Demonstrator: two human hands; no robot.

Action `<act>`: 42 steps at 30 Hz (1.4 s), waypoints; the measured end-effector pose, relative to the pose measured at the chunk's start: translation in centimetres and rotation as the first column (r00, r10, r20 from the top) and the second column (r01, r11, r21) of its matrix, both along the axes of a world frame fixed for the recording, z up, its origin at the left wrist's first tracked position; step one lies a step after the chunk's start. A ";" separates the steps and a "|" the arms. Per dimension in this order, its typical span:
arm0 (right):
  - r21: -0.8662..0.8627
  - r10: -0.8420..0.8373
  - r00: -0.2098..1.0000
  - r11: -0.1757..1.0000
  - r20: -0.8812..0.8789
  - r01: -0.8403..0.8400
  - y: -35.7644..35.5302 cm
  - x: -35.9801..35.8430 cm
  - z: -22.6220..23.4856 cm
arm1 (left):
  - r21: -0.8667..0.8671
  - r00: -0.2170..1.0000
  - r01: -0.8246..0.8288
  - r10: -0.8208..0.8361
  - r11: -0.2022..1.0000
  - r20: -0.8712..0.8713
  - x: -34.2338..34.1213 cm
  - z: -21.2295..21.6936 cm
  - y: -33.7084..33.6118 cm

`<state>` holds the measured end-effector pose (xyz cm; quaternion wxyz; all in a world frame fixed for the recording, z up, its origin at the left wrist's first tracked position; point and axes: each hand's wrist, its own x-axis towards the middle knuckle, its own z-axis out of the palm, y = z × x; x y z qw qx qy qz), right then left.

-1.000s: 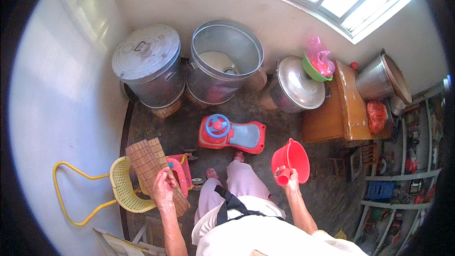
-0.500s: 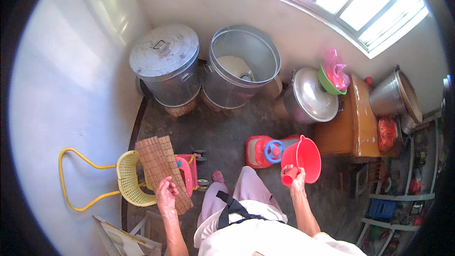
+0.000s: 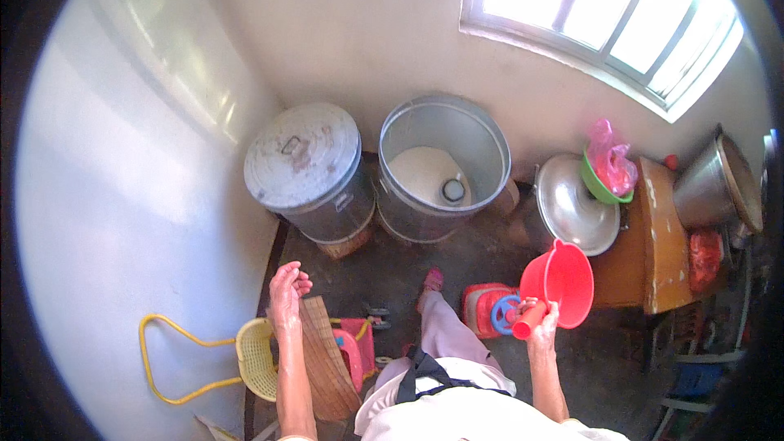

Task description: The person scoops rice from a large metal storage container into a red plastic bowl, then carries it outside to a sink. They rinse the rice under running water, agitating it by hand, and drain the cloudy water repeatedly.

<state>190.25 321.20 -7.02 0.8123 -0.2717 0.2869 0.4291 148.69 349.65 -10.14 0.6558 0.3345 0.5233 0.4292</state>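
My right hand (image 3: 542,330) is wrapped round the thick tubular handle of a red plastic dipper (image 3: 572,286), whose bowl tilts with its opening toward me; no contents show in it. My left hand (image 3: 287,298) is raised, empty, with its fingers loosely spread, beside a brown woven mat (image 3: 327,359). Ahead of me stands an uncovered metal bin (image 3: 445,126). Inside it lies a pale heap, perhaps grain (image 3: 416,171), with a small round metal cup (image 3: 453,189) on it. To its left, a similar bin is covered by a metal lid (image 3: 302,155).
At left is a yellow-framed child's stroller (image 3: 257,355). A red ride-on toy (image 3: 482,310) with a blue wheel sits low by the dipper. Farther right are a lidded pot (image 3: 576,208), a green bowl with a pink bag (image 3: 608,184), and a wooden cabinet (image 3: 665,237).
I have stepped forward, so the bins appear nearer and lower. Off the mat, my left hand has risen. My right hand still carries the dipper.
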 end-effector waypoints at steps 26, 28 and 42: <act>-0.298 -0.386 0.921 0.873 0.063 0.386 11.0 7.5 -0.2 | 0.191 0.085 0.496 0.172 0.847 -0.981 4.7 -15.0 45.8; -0.338 -0.411 0.909 0.847 0.070 0.410 11.7 6.7 -0.4 | 0.073 0.039 0.493 0.061 0.867 -0.997 5.1 -15.0 46.6; -0.319 -0.456 0.889 0.849 -0.040 0.421 19.4 3.8 -0.1 | -0.281 0.682 0.521 -0.591 0.806 -0.431 5.2 -10.5 47.2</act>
